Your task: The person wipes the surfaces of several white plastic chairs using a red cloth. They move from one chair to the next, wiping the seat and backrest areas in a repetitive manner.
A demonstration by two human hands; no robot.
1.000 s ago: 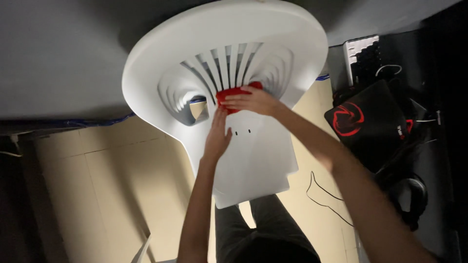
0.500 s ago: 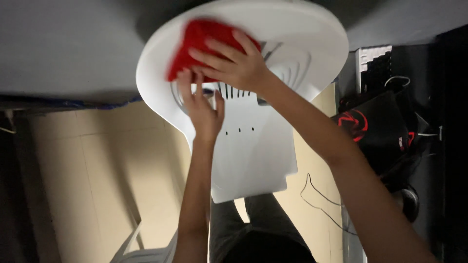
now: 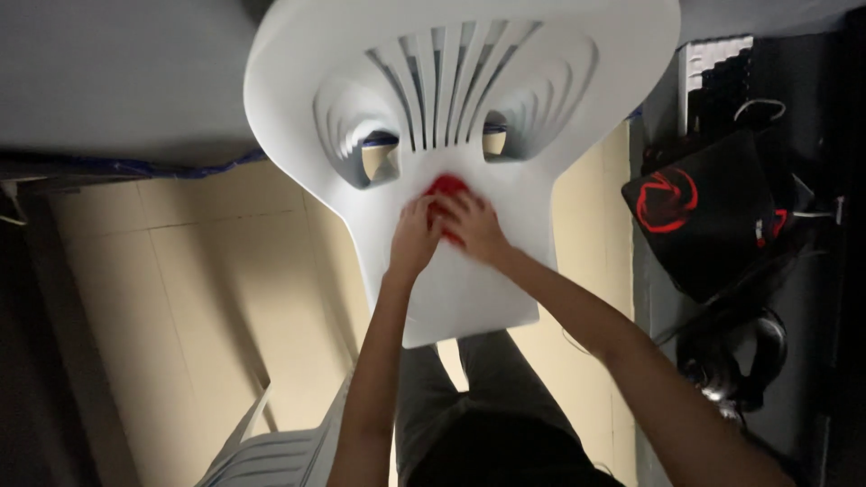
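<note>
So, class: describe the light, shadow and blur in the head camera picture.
Head view: the white plastic chair is brightly and evenly lit, without harsh glare; the bag side at right sinks into shadow; the left hand, right hand and red cloth are slightly motion-blurred.

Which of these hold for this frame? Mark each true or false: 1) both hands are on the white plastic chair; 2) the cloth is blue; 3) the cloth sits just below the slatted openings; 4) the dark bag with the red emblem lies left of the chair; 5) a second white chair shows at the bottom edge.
1) True: the left hand and right hand press on the white plastic chair.
2) False: the cloth is red.
3) True: it lies right under the slatted openings.
4) False: the dark bag lies right of the chair.
5) True: a second white chair shows at the bottom left.
</note>
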